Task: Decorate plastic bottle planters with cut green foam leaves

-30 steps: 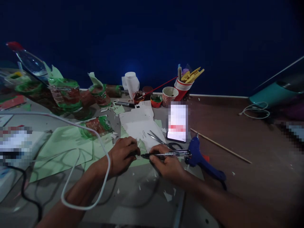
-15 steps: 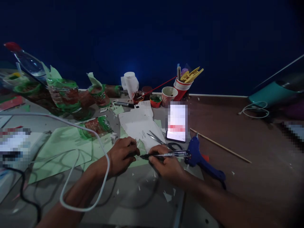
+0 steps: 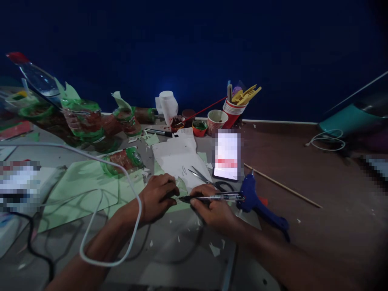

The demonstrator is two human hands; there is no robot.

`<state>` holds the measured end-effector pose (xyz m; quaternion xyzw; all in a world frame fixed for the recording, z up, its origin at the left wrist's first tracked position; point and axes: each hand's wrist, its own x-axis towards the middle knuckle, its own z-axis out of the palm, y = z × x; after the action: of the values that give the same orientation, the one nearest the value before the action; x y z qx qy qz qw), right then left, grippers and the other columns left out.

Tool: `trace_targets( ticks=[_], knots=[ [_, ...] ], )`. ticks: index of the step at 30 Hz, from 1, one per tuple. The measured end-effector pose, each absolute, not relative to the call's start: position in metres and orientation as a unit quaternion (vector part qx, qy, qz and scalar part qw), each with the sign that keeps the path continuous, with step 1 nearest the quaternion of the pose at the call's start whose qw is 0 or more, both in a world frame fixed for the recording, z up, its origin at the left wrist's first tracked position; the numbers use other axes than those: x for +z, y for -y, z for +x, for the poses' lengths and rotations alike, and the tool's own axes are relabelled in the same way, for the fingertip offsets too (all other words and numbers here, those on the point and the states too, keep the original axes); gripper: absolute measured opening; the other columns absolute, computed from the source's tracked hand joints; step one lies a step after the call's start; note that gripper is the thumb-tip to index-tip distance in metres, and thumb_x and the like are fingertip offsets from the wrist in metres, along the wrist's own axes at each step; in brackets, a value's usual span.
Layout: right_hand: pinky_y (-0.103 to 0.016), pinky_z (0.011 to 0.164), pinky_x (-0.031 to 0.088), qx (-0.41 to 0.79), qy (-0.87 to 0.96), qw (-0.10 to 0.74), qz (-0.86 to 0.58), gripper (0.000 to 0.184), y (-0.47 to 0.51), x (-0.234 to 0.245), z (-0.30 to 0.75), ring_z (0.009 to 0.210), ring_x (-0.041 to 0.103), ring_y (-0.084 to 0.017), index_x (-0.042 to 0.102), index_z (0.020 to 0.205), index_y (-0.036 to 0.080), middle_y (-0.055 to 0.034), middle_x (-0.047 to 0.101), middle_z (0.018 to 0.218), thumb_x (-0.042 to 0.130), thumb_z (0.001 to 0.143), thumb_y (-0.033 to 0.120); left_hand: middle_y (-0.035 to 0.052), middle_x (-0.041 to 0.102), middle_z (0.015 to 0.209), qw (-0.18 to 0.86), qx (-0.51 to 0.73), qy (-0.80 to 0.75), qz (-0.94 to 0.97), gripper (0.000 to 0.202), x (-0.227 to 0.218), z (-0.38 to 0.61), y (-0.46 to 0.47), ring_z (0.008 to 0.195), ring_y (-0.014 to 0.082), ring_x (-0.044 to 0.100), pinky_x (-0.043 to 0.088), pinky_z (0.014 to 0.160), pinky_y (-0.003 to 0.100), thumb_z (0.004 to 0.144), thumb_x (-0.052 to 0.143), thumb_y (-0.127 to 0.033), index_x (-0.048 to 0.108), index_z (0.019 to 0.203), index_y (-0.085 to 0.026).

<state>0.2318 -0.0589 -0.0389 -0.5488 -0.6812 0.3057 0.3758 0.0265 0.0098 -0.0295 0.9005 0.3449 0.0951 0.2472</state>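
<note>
My right hand [image 3: 214, 208] is closed around a clear-barrelled pen [image 3: 224, 197], its dark tip pointing left toward my other hand. My left hand [image 3: 159, 198] has bent fingers drawn together at a small piece of light green paper [image 3: 182, 186], pressing it down by the pen tip. The fingertips partly hide what lies under them. Just beyond my hands is a white paper cutout [image 3: 174, 155] with black-handled scissors [image 3: 200, 174] on its right edge. Right of the pen lies a blue glue gun [image 3: 249, 194].
A lit phone [image 3: 226, 157] leans behind the scissors. A wooden stick [image 3: 285, 186] lies at right. Painted bottle pieces [image 3: 81, 117], paint cups [image 3: 199, 128] and a red cup of tools [image 3: 235, 111] stand along the wall. A white cable [image 3: 138, 218] loops over my left forearm. Paper scraps [image 3: 215, 249] dot the table.
The whole view has shifted very slightly. Both hands stay in nearly the same place, the pen still in my right hand.
</note>
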Motion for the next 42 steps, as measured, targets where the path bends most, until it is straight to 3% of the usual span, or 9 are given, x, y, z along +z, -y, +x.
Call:
trace_targets(
  ticks=[10,18,42],
  knots=[
    [-0.036,0.077,0.045,0.315,0.683,0.366,-0.548,0.011,0.059,-0.038,0.231,0.083,0.058,-0.022,0.062,0.081,0.02,-0.0046,0.066,0.081,0.052,0.078,0.02,0.005,0.058,0.099,0.286,0.111,-0.302,0.903,0.018,-0.031,0.019,-0.016,0.093,0.0201,0.055,0.04,0.083,0.033,0.079,0.053,-0.017,0.067,0.087,-0.022],
    [-0.035,0.076,0.044,0.31,0.689,0.376,-0.537,0.011,0.057,-0.036,0.231,0.08,0.059,-0.02,0.062,0.078,0.021,-0.0031,0.067,0.08,0.052,0.078,0.019,0.0055,0.06,0.093,0.272,0.134,-0.344,0.889,0.007,-0.033,0.028,-0.014,0.088,0.0191,0.056,0.042,0.079,0.032,0.078,0.057,-0.018,0.063,0.081,-0.018],
    [-0.034,0.078,0.043,0.311,0.687,0.37,-0.542,0.01,0.056,-0.038,0.228,0.079,0.06,-0.02,0.065,0.078,0.021,-0.0024,0.068,0.077,0.056,0.075,0.017,0.005,0.06,0.092,0.258,0.124,-0.352,0.891,0.006,-0.034,0.03,-0.012,0.088,0.0189,0.056,0.041,0.078,0.03,0.079,0.056,-0.017,0.061,0.081,-0.018]
  ],
)
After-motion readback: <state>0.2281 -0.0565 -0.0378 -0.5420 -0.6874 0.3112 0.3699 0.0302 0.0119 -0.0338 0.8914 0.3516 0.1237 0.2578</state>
